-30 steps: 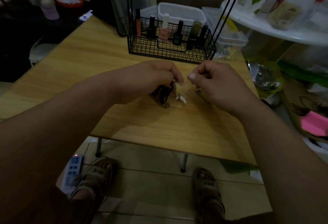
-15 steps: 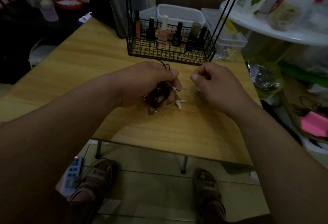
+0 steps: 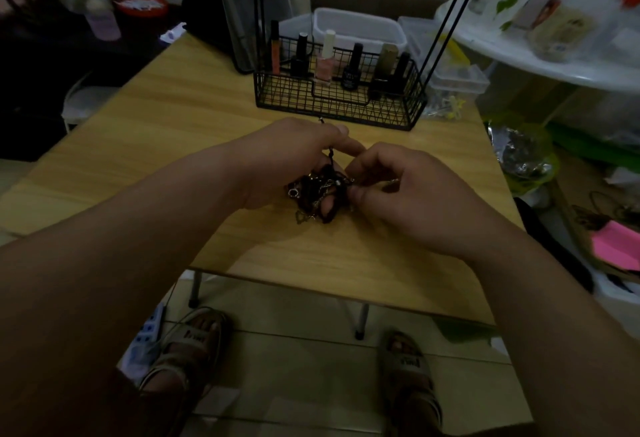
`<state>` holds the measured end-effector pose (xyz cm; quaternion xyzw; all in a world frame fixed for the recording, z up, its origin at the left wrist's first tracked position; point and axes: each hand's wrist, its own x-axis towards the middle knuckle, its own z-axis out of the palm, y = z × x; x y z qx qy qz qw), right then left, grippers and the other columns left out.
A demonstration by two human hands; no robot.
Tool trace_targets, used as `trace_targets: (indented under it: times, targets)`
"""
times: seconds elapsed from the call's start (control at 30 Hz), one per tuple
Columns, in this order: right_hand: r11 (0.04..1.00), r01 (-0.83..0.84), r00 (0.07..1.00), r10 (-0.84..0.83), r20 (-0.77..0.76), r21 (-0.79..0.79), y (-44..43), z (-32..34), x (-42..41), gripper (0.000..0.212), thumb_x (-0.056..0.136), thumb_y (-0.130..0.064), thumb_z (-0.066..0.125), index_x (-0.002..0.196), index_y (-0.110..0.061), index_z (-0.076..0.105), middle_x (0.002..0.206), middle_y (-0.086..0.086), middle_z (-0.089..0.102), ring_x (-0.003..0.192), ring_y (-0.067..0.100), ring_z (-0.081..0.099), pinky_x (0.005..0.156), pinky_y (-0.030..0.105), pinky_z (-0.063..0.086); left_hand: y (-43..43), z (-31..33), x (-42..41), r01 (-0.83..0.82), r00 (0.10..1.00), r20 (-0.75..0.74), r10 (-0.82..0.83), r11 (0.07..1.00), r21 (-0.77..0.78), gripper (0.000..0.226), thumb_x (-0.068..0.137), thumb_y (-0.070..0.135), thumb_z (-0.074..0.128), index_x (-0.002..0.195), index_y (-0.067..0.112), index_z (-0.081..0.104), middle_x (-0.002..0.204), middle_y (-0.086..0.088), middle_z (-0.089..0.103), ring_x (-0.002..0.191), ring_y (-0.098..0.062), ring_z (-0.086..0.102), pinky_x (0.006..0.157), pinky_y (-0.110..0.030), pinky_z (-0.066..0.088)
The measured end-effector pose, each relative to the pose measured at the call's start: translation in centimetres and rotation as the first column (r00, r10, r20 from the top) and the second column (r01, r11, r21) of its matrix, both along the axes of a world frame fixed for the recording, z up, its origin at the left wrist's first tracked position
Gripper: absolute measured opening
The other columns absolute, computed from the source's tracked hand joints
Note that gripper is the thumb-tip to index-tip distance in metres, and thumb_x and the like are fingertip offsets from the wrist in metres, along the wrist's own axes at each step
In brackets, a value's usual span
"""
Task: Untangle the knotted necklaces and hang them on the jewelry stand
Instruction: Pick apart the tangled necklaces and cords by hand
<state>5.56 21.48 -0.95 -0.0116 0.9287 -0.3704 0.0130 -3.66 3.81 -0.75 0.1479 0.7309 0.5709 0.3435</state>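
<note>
- Dim room, wooden table (image 3: 173,145), wire basket (image 3: 339,105) at far edge.
- Necklaces (image 3: 317,194) bunched over table centre; L hand (image 3: 287,159) curled round clump, R hand (image 3: 408,194) pinching a thin chain.
- Risk: hard tug tightens knot or snaps chain.

A wooden counter (image 3: 173,131) stands on a tiled floor (image 3: 294,384). At its far side, a pink nail polish bottle (image 3: 324,67) stands in a row with dark ones. A white tub (image 3: 360,29) sits behind them. On the floor are a power strip (image 3: 147,339) and two sandals (image 3: 188,343).
</note>
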Motion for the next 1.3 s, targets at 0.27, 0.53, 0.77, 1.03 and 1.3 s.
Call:
trace_targets:
  times: [0.27,0.53,0.77,1.03,1.3]
  targets:
    - [0.996,0.06,0.991,-0.052,-0.12,0.063,0.0,-0.3,-0.1,0.006,0.092,-0.024,0.074,0.088,-0.027,0.07,0.085,-0.016,0.071,0.078,-0.01,0.057,0.062,0.007,0.037,-0.5,0.0,0.0,0.134,0.988,-0.079,-0.133,0.991,0.002,0.029,0.107,0.022,0.049,0.112,0.007,0.073,0.091,-0.02,0.076,0.077,-0.029,0.073,0.068,-0.035,0.055]
    - [0.986,0.114,0.987,-0.126,-0.101,-0.12,0.0,0.4,-0.1,0.003,0.091,-0.016,0.069,0.089,-0.015,0.067,0.076,-0.003,0.067,0.065,0.005,0.058,0.057,0.021,0.046,-0.8,-0.1,-0.5,0.13,0.977,-0.167,-0.132,0.991,-0.026,0.015,0.1,0.013,0.063,0.111,0.005,0.069,0.1,-0.02,0.075,0.087,-0.027,0.069,0.086,-0.045,0.055]
    - [0.883,0.199,0.979,-0.2,0.043,-0.424,0.2,0.9,-0.3,0.002,0.091,-0.011,0.064,0.09,-0.01,0.064,0.082,0.01,0.069,0.083,0.029,0.068,0.084,0.057,0.057,-0.9,-0.1,-0.8,0.162,0.973,-0.171,-0.154,0.986,0.03,0.022,0.092,0.006,0.065,0.112,0.013,0.07,0.104,-0.014,0.069,0.088,-0.026,0.062,0.081,-0.043,0.05]
    - [0.696,0.24,0.97,-0.195,0.143,-0.677,0.3,0.9,-0.7,0.018,0.097,0.004,0.048,0.101,-0.009,0.059,0.079,0.007,0.059,0.071,0.024,0.069,0.071,0.037,0.059,-1.2,-0.4,-0.9,0.207,0.955,-0.22,-0.201,0.978,0.003,0.024,0.093,-0.002,0.063,0.113,0.009,0.068,0.107,-0.012,0.076,0.097,-0.024,0.07,0.076,-0.036,0.051]
    - [0.856,0.176,0.979,-0.101,0.177,-0.486,0.8,0.5,-0.7,0.019,0.091,-0.002,0.063,0.104,-0.014,0.068,0.076,0.002,0.058,0.06,0.008,0.049,0.051,0.025,0.037,-1.1,-0.4,-1.2,0.167,0.971,-0.184,-0.153,0.984,0.06,0.019,0.091,0.004,0.059,0.105,0.01,0.07,0.094,-0.009,0.071,0.086,-0.018,0.065,0.077,-0.033,0.051]
